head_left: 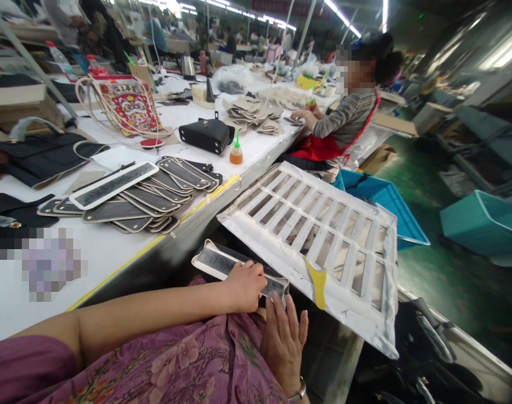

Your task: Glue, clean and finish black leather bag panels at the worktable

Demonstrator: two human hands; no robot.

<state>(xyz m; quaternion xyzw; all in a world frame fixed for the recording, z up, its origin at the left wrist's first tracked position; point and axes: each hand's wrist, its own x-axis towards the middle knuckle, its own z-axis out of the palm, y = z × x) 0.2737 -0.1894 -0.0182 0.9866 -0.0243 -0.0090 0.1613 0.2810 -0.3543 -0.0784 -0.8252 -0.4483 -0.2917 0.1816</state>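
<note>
Grey with a pale border, the strip (216, 262) lies across your lap, just below the table (112, 252) edge. Your left hand (245, 286) is curled shut over it, fingers (259, 276) folded down on its face. Your right hand (283, 336) lies flat and open just behind, its tips touching the strip's near end and gripping nothing.

Judge the strip thin, light and fairly stiff, likely to bow if you lift it by one end. Take it by the long edges near the middle, off the pale border.

Up and to the left of your fingers, a fanned stack (133, 196) of like strips sits on the table. Just right of them leans a white slotted board (323, 235).

Your left hand covers the strip's middle, and its underside is hidden. You cannot tell what holds the board up, and a blurred patch masks part of the table.
</note>
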